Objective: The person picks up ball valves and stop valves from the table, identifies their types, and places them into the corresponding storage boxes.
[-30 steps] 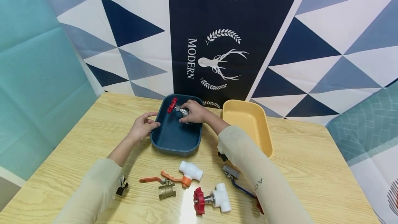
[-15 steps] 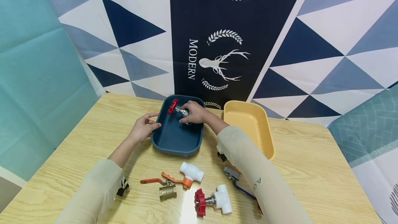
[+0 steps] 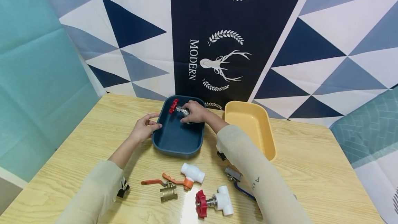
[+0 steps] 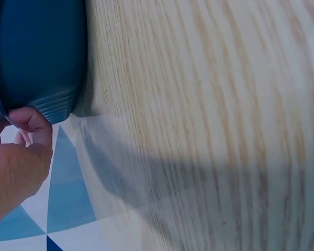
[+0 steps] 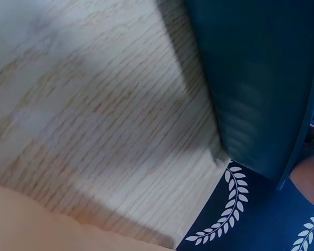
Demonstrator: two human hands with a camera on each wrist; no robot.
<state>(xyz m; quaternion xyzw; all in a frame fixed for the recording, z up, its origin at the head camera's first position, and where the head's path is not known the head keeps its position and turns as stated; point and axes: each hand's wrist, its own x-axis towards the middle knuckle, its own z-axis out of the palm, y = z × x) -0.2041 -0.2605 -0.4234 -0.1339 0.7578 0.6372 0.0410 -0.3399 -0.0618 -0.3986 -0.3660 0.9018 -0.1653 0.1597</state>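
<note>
My right hand (image 3: 196, 112) reaches into the dark blue tray (image 3: 178, 142) and grips a metal valve (image 3: 182, 110) by its body. The valve's red handwheel (image 3: 173, 106) points toward the tray's far left corner, while my fingers hide much of its body. On the tray's left side, my left hand (image 3: 142, 129) pinches the rim, thumb over the edge and fingers outside. The left wrist view shows that hand (image 4: 23, 157) at a corner of the tray (image 4: 42, 57). In the right wrist view the tray's outer wall (image 5: 256, 78) covers most of the grip.
A yellow tray (image 3: 248, 123) stands to the right, partly behind the right sleeve. Nearer lie a brass ball valve (image 3: 169, 193) with a red lever, a white ball valve (image 3: 193, 173) with an orange handle, a white red-wheeled valve (image 3: 222, 200) and a blue-handled valve (image 3: 233, 175).
</note>
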